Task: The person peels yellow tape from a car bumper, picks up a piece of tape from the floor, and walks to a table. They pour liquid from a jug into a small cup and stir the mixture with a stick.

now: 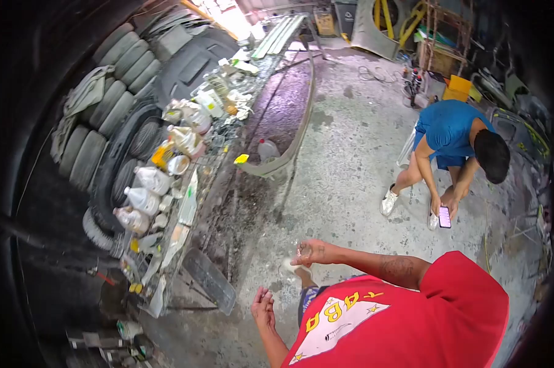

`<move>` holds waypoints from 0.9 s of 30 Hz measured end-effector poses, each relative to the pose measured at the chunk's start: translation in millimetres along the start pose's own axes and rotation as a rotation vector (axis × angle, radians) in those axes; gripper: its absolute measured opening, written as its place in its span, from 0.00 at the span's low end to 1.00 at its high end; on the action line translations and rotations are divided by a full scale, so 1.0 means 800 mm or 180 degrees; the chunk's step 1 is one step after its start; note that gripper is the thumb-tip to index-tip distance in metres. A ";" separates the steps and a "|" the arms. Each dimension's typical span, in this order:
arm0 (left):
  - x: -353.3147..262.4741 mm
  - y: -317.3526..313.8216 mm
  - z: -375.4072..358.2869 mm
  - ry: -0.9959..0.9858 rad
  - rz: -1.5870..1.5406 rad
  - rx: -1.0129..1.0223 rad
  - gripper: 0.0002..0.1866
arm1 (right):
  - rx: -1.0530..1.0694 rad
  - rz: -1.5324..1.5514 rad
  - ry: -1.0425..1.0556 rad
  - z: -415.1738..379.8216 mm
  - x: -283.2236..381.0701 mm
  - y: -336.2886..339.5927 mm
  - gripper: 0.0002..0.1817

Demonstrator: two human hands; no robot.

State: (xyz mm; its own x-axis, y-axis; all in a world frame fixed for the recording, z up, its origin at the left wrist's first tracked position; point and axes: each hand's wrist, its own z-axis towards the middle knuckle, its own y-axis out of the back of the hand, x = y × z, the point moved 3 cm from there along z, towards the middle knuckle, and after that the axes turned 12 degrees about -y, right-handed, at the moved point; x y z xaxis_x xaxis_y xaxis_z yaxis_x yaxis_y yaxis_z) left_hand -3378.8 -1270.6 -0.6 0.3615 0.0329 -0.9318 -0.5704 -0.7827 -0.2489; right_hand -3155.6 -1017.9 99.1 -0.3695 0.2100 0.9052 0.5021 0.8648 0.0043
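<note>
My right hand point(313, 252) reaches out over the concrete floor, its fingers closed around a small clear see-through container point(299, 249). Below it in the view, my left hand point(264, 310) is held up in front of my red shirt point(405, 319). The fingers of that hand are curled together at the tips, and what they hold, if anything, is too small to make out. Just left of it, a dark grey flat panel point(210, 282) leans against the cluttered workbench. One of my feet in a pale shoe point(289, 265) shows under my right hand.
Plastic jugs point(143, 200) and bottles crowd the workbench on the left, with stacked tyres point(108, 98) behind. A curved car bumper point(307, 110) lies beside the bench, a jug point(267, 150) within its curve. At right, a seated person in blue point(451, 129) holds a phone point(445, 217).
</note>
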 end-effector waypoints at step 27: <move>-0.301 -0.580 1.150 -0.2226 0.1150 0.0890 0.14 | -0.1439 0.0715 0.0281 0.386 0.184 0.499 0.22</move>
State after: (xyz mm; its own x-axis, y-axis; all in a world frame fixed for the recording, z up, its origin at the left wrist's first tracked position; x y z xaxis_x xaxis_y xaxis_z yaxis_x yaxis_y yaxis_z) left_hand -3879.6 -343.9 96.5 -0.3675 0.2597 -0.8930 -0.7587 -0.6391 0.1264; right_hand -3251.3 -500.8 102.9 -0.1561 0.3117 0.9373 0.8567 0.5151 -0.0287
